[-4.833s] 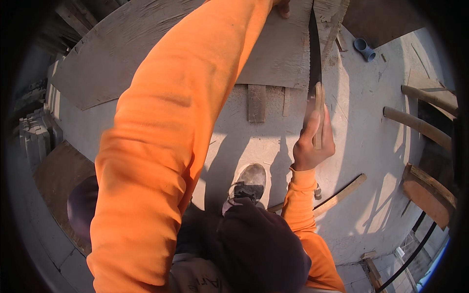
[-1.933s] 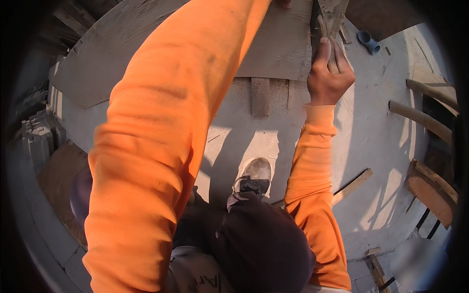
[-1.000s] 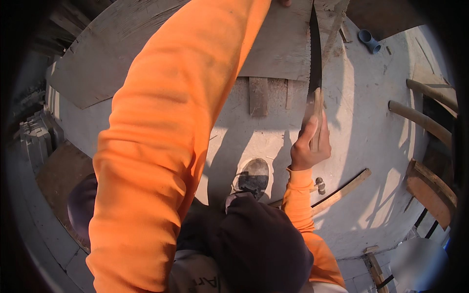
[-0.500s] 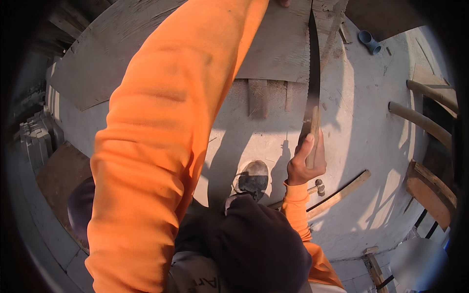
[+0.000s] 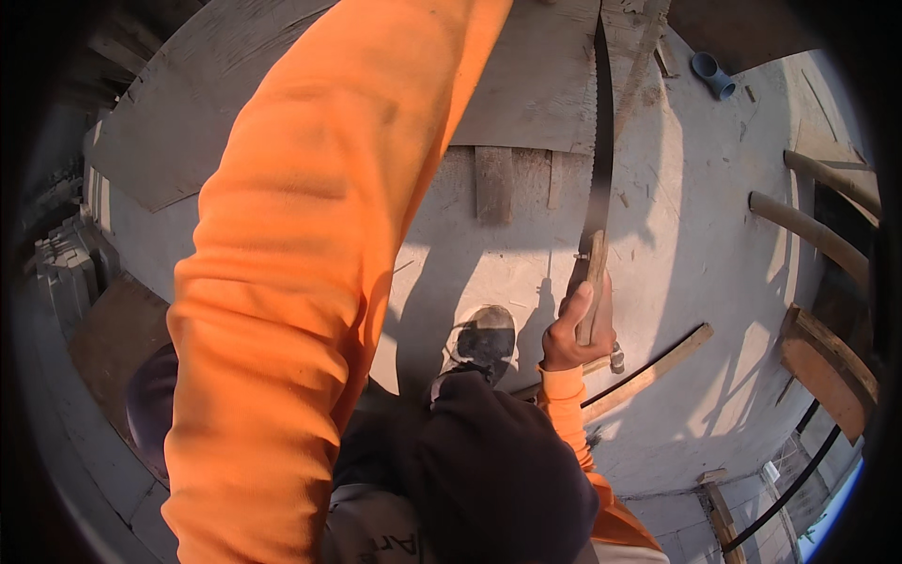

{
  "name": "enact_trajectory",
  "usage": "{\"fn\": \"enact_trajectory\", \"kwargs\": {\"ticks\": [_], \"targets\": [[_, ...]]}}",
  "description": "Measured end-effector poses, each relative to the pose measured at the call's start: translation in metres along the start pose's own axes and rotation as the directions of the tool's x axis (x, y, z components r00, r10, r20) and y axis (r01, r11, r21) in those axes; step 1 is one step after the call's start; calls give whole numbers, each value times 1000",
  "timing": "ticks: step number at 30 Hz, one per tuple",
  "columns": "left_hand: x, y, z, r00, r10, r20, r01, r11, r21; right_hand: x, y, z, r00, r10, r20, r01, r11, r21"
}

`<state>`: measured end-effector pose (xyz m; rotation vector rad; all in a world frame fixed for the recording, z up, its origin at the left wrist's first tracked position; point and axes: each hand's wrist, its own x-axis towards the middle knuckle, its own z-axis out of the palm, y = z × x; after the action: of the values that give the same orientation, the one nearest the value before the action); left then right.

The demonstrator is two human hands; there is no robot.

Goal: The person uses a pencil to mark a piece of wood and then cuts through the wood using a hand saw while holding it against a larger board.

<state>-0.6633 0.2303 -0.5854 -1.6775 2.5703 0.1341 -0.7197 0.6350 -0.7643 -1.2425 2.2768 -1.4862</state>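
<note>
My right hand (image 5: 571, 336) is closed around the wooden handle of a handsaw (image 5: 602, 160). Its long dark blade runs away from me, toothed edge on the left, along the right edge of a plywood sheet (image 5: 540, 94). The blade's far end passes out of view at the top. My left arm, in an orange sleeve (image 5: 291, 216), stretches forward over the sheet, and its hand lies beyond the top edge of the head view. A narrow strip of plywood (image 5: 637, 47) lies just right of the blade.
Beneath the sheet's near edge sit wood blocks (image 5: 493, 183). A hammer (image 5: 616, 357) and a wooden batten (image 5: 658, 371) lie near my right wrist. A grey pipe fitting (image 5: 713, 75) rests at the far right, with round poles (image 5: 808, 226) beyond. My shoe (image 5: 486, 336) stands on the concrete floor.
My right hand has drawn the saw back toward me and slightly left. The left arm has barely shifted. The finger seen at the top edge has slipped almost wholly out of view.
</note>
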Motion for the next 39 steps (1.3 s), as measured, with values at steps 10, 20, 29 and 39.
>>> {"fn": "enact_trajectory", "kwargs": {"ticks": [10,20,29,39], "targets": [[10,1,12,998,18,-67,-20,999,-27,30,-2,14,1000,-19,-25,20,998,56],[-2,22,9,994,53,-91,-53,999,3,178,-38,90,950,-253,-183,287,939,190],[2,-3,13,1000,-2,9,2,1000,1,-53,4,-30,994,98,47,-96,995,-32],[0,14,6,998,59,-14,-59,998,25,133,-32,73,984,-153,-92,167,971,171]]}}
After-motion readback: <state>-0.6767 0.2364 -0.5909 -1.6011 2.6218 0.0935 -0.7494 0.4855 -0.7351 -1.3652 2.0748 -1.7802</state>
